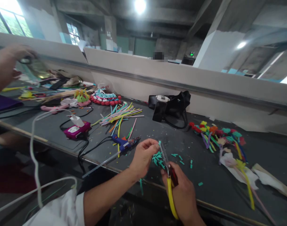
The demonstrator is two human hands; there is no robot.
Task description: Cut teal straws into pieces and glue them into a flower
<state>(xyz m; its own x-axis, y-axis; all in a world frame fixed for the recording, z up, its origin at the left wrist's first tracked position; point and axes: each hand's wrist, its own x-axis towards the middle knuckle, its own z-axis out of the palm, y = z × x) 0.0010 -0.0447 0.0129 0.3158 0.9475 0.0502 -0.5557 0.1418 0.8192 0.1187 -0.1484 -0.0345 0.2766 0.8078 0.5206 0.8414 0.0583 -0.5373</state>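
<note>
Right hand [182,191] clamped on yellow-handled scissors [172,199], blades at green strip [159,143]; left hand [143,157] pinches strip, fingertips together. Small green pieces [158,160] beside, on dark table [218,172]. Blue glue gun [122,143] leftward, coloured stems [123,115] behind, black bag [183,102] by partition [124,62].

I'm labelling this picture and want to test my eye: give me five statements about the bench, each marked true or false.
1. The right hand holds yellow-handled scissors. True.
2. The left hand holds a hammer. False: it pinches a green strip near the scissors' tip.
3. Short green pieces lie on the table. True.
4. The blue glue gun lies right of both hands. False: it lies left of them.
5. A white plug sits on the magenta box. True.
</note>
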